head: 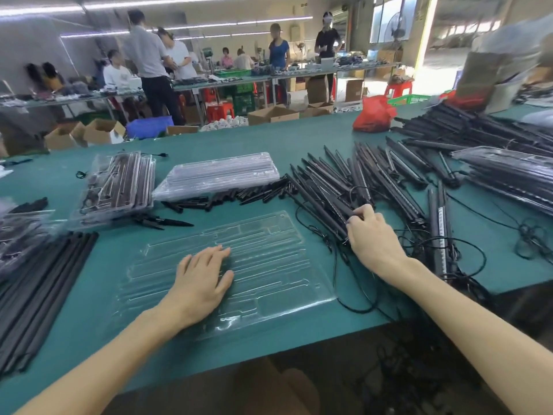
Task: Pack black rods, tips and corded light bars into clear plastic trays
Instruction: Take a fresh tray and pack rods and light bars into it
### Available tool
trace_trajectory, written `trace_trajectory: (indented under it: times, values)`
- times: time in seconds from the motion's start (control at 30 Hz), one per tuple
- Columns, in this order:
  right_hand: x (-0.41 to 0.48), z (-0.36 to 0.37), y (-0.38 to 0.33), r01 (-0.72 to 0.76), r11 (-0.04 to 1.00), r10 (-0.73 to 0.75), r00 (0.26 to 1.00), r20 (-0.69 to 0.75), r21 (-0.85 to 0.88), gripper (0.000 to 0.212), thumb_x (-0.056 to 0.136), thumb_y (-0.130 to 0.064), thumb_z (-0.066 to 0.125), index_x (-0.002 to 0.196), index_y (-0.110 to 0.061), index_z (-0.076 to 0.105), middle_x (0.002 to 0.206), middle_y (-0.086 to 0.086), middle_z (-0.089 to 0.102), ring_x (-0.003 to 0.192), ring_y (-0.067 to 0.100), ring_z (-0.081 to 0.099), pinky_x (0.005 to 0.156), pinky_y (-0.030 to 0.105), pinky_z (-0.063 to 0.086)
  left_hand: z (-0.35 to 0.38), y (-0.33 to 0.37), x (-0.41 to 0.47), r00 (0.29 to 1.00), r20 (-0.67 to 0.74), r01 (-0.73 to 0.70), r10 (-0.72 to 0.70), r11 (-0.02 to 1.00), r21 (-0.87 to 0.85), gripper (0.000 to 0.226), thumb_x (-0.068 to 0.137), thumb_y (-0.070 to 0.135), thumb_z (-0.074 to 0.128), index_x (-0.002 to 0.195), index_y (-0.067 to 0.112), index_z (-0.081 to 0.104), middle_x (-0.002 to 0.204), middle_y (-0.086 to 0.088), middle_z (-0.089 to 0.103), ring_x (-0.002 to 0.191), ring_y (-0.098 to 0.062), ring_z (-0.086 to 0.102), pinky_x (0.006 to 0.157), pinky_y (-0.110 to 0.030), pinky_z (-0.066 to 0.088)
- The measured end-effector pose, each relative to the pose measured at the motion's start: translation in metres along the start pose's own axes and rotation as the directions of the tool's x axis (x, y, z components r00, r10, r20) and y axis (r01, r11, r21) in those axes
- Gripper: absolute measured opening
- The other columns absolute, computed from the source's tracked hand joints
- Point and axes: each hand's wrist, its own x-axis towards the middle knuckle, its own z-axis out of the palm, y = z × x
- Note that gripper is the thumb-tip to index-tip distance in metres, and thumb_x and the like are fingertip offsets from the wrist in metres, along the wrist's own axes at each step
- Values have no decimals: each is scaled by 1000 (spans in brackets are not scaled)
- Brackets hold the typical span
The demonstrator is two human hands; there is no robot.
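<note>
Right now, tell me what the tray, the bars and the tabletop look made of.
Tray: thin clear plastic, glossy; the green shows through and its moulded ridges glint.
Bars: black, probably plastic, with a dull sheen; hard to tell.
Tabletop: green matte covering, maybe felt or rubber; no glare.

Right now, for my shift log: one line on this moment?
left hand: flat on empty tray | right hand: gripping light bar
</note>
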Motion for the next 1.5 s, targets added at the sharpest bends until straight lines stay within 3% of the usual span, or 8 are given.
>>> trace_trajectory:
  times: [0.17,0.4,0.67,0.97,1.1,1.23,1.37,1.5]
  values:
    - [5,1,-1,-37,999,37,999,17,18,29,107,-22,38,125,-6,54,137,13,38,115,32,45,84,41,47,-2,47,32,997,-80,-7,-1,996,-91,56,105,43,40,149,10,37,156,-6,38,145,-23,32,123,-40,18]
    - [32,-15,39,-150,884,172,985,-10,443,27,103,-12,45,124,-10,62,123,12,63,105,29,62,92,40,51,32,101,53,999,-54,-8,2,994,-109,65,106,50,17,160,14,16,168,-1,13,155,-14,4,126,-44,2]
    - [73,-24,88,-356,900,366,930,6,251,23,92,-1,51,113,0,62,126,22,57,117,39,52,93,42,46,38,98,55,999,-29,-18,17,999,-31,70,101,55,7,159,17,12,168,2,6,154,-11,-2,126,-44,1]
    - [80,-6,111,-321,936,328,944,24,-141,25,102,-34,52,90,-13,44,114,19,67,113,36,56,90,39,40,41,97,55,999,-47,-18,15,999,-43,70,100,57,6,158,20,14,168,4,7,154,-9,-2,126,-41,-1]
    - [80,-10,112,-347,932,347,938,-18,-110,28,98,-33,59,86,-12,45,110,19,67,108,37,59,88,40,42,41,97,54,998,-60,-18,15,999,-41,70,99,57,6,158,21,15,167,5,9,154,-9,0,126,-41,0]
    - [84,-20,104,-356,909,387,914,-121,216,33,96,-24,46,68,-6,47,88,19,62,71,31,57,66,35,39,42,97,54,998,-64,-19,16,999,-45,70,99,57,7,158,21,16,167,5,9,154,-9,0,126,-40,0]
    - [97,-39,92,-385,693,482,876,5,609,32,99,-24,44,86,2,59,86,16,70,63,21,66,60,31,48,42,97,54,998,-68,-20,18,999,-31,70,99,57,7,158,20,16,167,4,10,154,-9,0,125,-40,1]
    - [107,-54,73,-369,145,463,845,267,918,18,99,-13,50,106,3,55,92,15,60,51,12,59,37,20,38,42,97,54,997,-70,-24,22,999,-35,70,100,57,7,158,20,16,167,4,11,154,-9,1,126,-40,1]
